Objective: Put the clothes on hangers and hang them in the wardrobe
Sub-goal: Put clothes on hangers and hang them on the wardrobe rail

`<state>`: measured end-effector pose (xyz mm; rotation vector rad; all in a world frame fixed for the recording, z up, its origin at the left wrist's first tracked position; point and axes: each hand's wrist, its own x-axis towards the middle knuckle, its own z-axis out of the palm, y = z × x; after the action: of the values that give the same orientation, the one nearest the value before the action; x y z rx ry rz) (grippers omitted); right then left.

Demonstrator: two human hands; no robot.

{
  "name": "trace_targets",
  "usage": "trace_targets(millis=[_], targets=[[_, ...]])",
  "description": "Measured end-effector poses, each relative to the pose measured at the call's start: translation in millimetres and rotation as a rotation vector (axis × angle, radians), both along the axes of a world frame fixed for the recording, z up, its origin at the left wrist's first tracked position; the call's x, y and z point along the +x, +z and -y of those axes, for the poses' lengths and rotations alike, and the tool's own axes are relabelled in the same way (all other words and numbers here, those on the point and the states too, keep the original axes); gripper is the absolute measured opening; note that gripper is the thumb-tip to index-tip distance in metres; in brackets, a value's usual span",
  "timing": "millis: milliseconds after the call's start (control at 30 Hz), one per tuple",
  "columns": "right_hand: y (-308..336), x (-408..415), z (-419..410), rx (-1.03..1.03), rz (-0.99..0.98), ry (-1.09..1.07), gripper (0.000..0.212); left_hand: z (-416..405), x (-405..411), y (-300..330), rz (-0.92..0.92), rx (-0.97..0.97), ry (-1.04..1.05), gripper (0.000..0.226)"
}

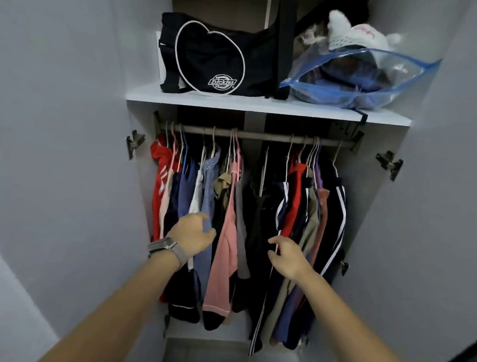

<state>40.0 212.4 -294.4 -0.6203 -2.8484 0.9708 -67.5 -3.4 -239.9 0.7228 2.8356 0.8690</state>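
- Left hand (192, 235) grips a blue garment (208, 207) hanging mid-rail (258, 135).
- Right hand (288, 257), fingers loose, touches dark clothes (259, 225).
- On the shelf (266, 106) above: black bag (212, 58), plastic bag (359, 76) at the right end.

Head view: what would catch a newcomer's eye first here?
The packed rail of hanging clothes fills the middle, with a pink garment near the centre. The left hand grips a blue garment; the right hand reaches toward the dark ones. Above, a black Dickies bag sits on the shelf.
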Motion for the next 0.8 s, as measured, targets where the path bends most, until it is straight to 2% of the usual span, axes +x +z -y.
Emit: trace_targets(millis=[167, 200, 267, 367, 633, 667, 733, 800], targets=[[3, -24, -48, -0.016, -0.025, -0.002, 0.042, -56, -13, -1, 0.043, 0.093, -0.019, 0.042], [4, -30, -56, -0.020, -0.026, 0.003, 0.042, -65, -17, -2, 0.034, 0.100, -0.026, 0.037], [5, -44, -73, -0.038, -0.033, 0.020, 0.041, -80, -25, -7, 0.044, 0.126, -0.003, 0.011], [10, -64, -92, -0.078, -0.041, 0.042, 0.042, -103, -39, -10, 0.032, 0.182, 0.058, 0.032], [11, -111, -109, -0.209, -0.082, 0.114, 0.046, -127, -67, -20, 0.063, 0.254, 0.147, 0.038], [11, -118, -108, -0.227, -0.088, 0.116, 0.046, -128, -70, -22, 0.076, 0.272, 0.150, 0.033], [10, -132, -103, -0.257, -0.110, 0.120, 0.046, -127, -82, -28, 0.129, 0.306, 0.149, 0.009], [12, -148, -97, -0.288, -0.143, 0.120, 0.044, -125, -94, -30, 0.174, 0.317, 0.166, 0.036]])
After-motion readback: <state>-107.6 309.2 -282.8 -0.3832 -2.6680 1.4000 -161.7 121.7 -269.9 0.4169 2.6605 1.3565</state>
